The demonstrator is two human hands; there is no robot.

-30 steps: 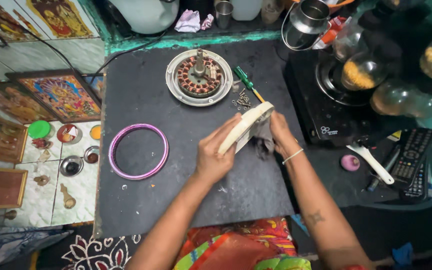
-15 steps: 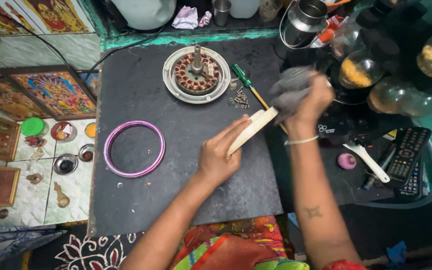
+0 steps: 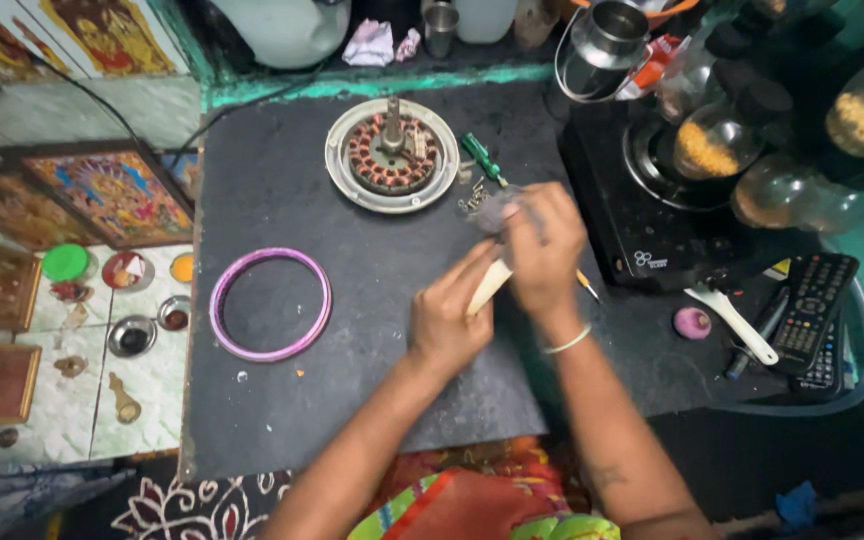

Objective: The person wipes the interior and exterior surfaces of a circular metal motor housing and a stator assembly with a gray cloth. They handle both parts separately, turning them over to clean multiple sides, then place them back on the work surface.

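Right hand (image 3: 542,245) has come back in from the right, where half a second ago it was lifted toward the stove with the grey rag; it now sits over the upper end of the cream-coloured curved piece (image 3: 489,287), rag (image 3: 497,212) bunched under its fingers. Left hand (image 3: 449,315) is closed on the lower end of that piece and has hardly shifted. Hands are together, touching or nearly so, both clamped on the same part; how tightly the right fingers grip cannot be told, as the back of the hand hides them. Only a short length of the piece shows between the hands. Its long axis runs diagonally, from lower left at the left hand up to the right under the right hand, above the dark mat (image 3: 352,400). Right hand is the nearer to the free, far end. Motor stator (image 3: 392,155) lies well apart toward the back of the mat, with a green-handled screwdriver (image 3: 482,158) and loose screws (image 3: 472,195) just beyond the right hand. Pink ring (image 3: 270,303) lies to the left, untouched.
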